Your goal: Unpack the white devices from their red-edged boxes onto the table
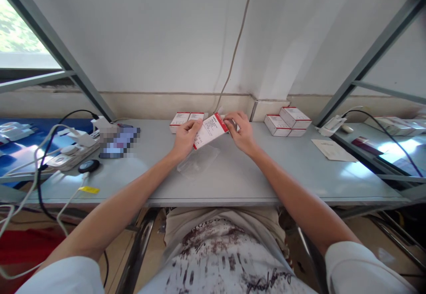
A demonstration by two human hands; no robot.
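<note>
Above the middle of the table, my left hand (187, 138) grips the lower left side of a white and red printed box (210, 131), thumb on its face. The box is tilted, its printed side toward me. My right hand (240, 130) is closed at the box's red upper right end, fingers curled against the edge. A clear plastic bag (199, 162) lies on the table just below the box. Behind my left hand stand white and red boxes (179, 120), partly hidden.
Several like boxes (289, 122) are stacked at the back right, with a paper sheet (333, 150) beyond. A power strip (75, 155) with plugs and cables, a blurred phone (120, 142) and a black round device (88, 166) lie left. Metal posts (359, 70) flank the table.
</note>
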